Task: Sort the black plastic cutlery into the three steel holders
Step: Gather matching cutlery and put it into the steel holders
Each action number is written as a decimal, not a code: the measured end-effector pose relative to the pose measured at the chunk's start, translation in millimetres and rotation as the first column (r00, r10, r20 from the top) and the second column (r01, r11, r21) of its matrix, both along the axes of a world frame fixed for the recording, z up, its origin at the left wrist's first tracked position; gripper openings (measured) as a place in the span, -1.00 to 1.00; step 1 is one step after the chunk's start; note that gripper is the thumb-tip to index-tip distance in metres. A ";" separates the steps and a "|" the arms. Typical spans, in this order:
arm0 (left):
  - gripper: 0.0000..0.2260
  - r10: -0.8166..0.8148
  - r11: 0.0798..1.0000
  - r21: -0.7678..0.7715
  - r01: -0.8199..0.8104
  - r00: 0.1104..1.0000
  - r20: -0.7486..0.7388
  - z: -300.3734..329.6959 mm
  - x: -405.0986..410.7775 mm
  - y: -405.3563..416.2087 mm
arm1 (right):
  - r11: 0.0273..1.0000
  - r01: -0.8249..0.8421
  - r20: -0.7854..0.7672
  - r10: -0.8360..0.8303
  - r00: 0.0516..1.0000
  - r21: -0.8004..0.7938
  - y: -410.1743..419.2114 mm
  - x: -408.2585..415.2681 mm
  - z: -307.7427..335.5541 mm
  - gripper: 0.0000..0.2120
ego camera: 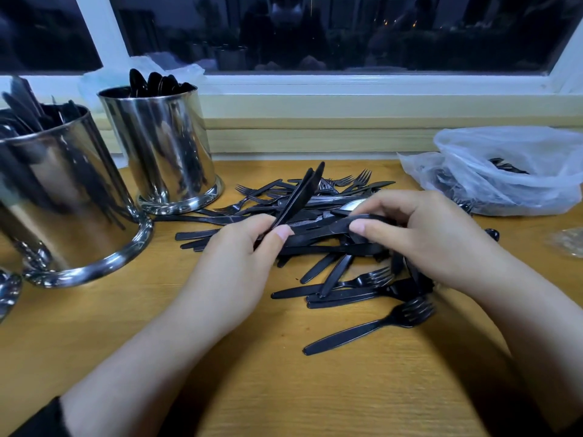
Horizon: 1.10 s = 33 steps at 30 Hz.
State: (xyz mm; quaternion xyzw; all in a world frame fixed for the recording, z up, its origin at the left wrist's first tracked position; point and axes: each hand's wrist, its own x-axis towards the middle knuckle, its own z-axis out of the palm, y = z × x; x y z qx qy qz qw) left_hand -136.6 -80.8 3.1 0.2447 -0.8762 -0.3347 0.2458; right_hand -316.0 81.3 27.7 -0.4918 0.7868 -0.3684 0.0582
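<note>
Loose pile of black plastic cutlery (331, 241) on the wooden tabletop (252, 373), just right of the spoon holder (161, 146), which is the landmark here. Left hand (239, 263) pinches a small bundle of knives (299, 193) by the handle ends between thumb and fingers, blades fanned up and away toward the window. Right hand (422, 234), further right of the holder, curls fingers and thumb round another knife (331, 230) lying across the top of the pile. Knife holder (63, 197) stands left of and nearer than the spoon holder, knives already upright in it; a third steel holder (8, 294) is only a sliver at the frame edge, contents unseen. A single fork (372, 326) lies apart on the near side of the pile. Clear plastic bag (511, 171) with more pieces sits far right of the holder. Handling judgement: pieces look very light, thin, glossy and so likely slippery; stiff enough along the handle but probably flexible and snappable at fork tines and blade tips. Best taken at the handle, mid-shaft, several stacked flat together. The tangle suggests lifting one may drag neighbours.
</note>
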 end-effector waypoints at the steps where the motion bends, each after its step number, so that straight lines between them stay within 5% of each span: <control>1: -0.65 0.001 1.000 0.020 -0.001 1.000 0.001 -0.4 0.2 -0.8 | 1.000 0.001 0.017 -0.001 1.000 -0.012 0.2 -1.9 -0.6 -0.93; 12: -0.74 -0.076 0.901 0.427 0.075 0.997 -0.016 2.1 -1.5 0.9 | 0.985 -0.021 0.195 0.056 0.979 -0.173 2.4 1.5 -0.1 -0.93; 24: -0.66 -0.214 0.854 0.481 0.198 0.977 -0.023 6.6 1.8 5.9 | 0.955 -0.153 0.279 0.224 0.934 -0.256 -2.0 10.0 -2.5 -0.84; 33: -0.67 -0.290 0.807 0.529 0.261 0.957 -0.030 3.5 3.0 5.6 | 0.951 -0.114 0.281 0.197 0.939 -0.287 -8.7 12.2 -9.3 -0.79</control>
